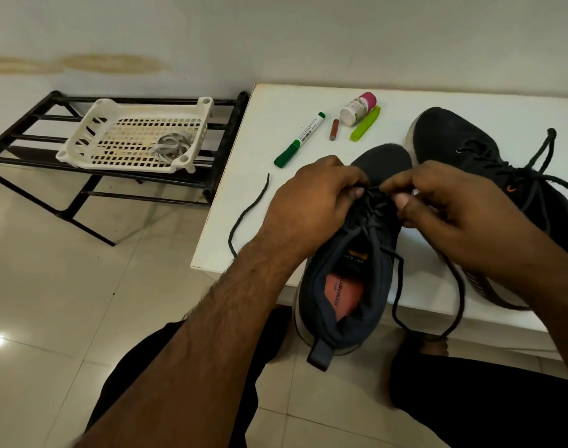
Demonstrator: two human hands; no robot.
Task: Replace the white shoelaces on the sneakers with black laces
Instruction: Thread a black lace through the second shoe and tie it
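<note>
The left hand (311,202) and right hand (450,208) meet over the near sneaker (347,270), each with fingers curled, pinching the black lace (373,221) at the lower eyelets. That sneaker stands at the counter's (276,124) near edge, heel overhanging toward the person. One free lace end trails across the counter to about nine o'clock of the left hand; the other loops down at five o'clock, below the right wrist. At two o'clock lies the second sneaker (463,147), already carrying black laces. At twelve o'clock sit a green marker (300,139), a small brown stick (334,129), a white bottle (357,108) and a lime-green clip (365,123). Far off at ten o'clock, the white laces (171,144) lie in a white basket (82,140) on a black rack (33,150).
</note>
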